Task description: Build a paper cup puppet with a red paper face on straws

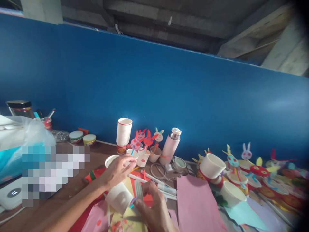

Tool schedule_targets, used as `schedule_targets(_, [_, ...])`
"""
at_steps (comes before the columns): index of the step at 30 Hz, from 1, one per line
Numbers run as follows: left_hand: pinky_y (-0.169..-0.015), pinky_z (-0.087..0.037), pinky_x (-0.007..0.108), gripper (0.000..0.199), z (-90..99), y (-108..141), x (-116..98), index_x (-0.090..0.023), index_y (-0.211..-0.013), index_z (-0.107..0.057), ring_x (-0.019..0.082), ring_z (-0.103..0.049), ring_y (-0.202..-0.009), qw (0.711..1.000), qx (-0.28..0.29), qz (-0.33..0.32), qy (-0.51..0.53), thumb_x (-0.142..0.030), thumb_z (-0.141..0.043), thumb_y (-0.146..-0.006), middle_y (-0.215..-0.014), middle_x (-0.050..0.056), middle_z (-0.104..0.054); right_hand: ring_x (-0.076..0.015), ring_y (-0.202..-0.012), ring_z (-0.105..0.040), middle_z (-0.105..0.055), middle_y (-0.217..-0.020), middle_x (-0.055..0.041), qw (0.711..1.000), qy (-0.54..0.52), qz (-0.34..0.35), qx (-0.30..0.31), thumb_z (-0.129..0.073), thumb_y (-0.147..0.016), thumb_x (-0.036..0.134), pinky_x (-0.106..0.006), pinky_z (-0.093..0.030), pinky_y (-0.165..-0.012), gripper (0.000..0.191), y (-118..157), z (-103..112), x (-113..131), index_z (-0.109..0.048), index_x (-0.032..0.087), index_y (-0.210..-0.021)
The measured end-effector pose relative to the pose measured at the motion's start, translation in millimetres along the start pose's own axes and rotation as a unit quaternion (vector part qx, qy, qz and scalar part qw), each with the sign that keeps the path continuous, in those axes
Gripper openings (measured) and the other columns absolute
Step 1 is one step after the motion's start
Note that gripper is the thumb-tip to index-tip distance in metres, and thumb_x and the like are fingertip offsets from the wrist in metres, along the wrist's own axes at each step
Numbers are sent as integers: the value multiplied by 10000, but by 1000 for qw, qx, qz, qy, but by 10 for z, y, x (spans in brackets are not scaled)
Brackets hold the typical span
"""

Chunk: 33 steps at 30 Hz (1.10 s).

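Observation:
My left hand (120, 167) hovers over the worktop, just in front of small white paper cups. Its fingers are bent with the tips close together; what they pinch, if anything, is too small to make out. Lower down, my right hand (155, 203) grips a pale, ribbed, translucent piece (138, 189) between thumb and fingers. Purple and teal bits show by its thumb. Between the hands, a white paper cup (119, 197) lies tilted on coloured paper. Behind them, a red paper rabbit (148, 140) stands up from a white cup with a red dot (143, 158).
A tall stack of paper cups (124, 133) and a pink thermos (170, 146) stand near the blue partition (169, 83). Pink paper (196, 203) lies to the right, beside cups with paper animals (238, 177). Two lidded tubs (76, 137) and a plastic bag (36, 130) are left.

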<state>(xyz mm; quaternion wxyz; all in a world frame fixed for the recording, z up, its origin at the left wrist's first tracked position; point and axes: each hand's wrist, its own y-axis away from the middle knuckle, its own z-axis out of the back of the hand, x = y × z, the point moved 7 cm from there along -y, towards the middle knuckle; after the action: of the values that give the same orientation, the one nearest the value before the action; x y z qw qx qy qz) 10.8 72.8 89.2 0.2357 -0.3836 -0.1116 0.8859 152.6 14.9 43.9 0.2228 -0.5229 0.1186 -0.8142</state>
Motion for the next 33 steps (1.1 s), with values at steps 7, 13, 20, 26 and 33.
schedule_targets(7, [-704, -426, 267, 356, -359, 205, -180, -152, -1032, -578, 165, -563, -791, 899, 162, 150, 378, -420, -520, -804, -904, 45, -631, -135, -658, -474, -553, -703, -9, 980, -165, -115, -1, -583, -754, 465, -230, -372, -610, 308, -38, 68, -137, -576, 157, -762])
schedule_targets(13, [-638, -437, 261, 413, -379, 255, -208, -165, -1098, -544, 155, -549, -733, 874, 179, 167, 421, -373, -611, -748, -854, 30, -613, -143, -658, -509, -599, -760, -32, 957, -259, -128, 13, -636, -726, 431, -258, -409, -647, 289, -27, -6, -171, -598, 158, -815])
schedule_targets(20, [-627, -418, 243, 297, -304, 233, -147, -160, -966, -596, 168, -550, -764, 901, 140, 140, 386, -370, -604, -757, -861, 35, -607, -186, -797, -540, -602, -806, -35, 908, -398, -124, 53, -639, -733, 371, -292, -415, -731, 290, -29, -21, -3, -595, 177, -945])
schedule_targets(26, [-605, -404, 234, 285, -223, 212, -211, -163, -894, -615, 152, -546, -700, 916, 127, 131, 357, -405, -602, -744, -807, 18, -623, -196, -849, -541, -618, -871, -48, 888, -434, -142, 45, -612, -742, 310, -297, -400, -782, 210, -13, -12, -8, -624, 172, -900])
schedule_targets(33, [-619, -412, 232, 256, -221, 239, -282, -144, -862, -599, 144, -562, -688, 908, 144, 155, 361, -374, -612, -751, -761, 16, -637, -143, -694, -507, -587, -743, -31, 844, -519, -134, 36, -553, -754, 206, -261, -394, -693, 134, -3, -117, -104, -623, 146, -851])
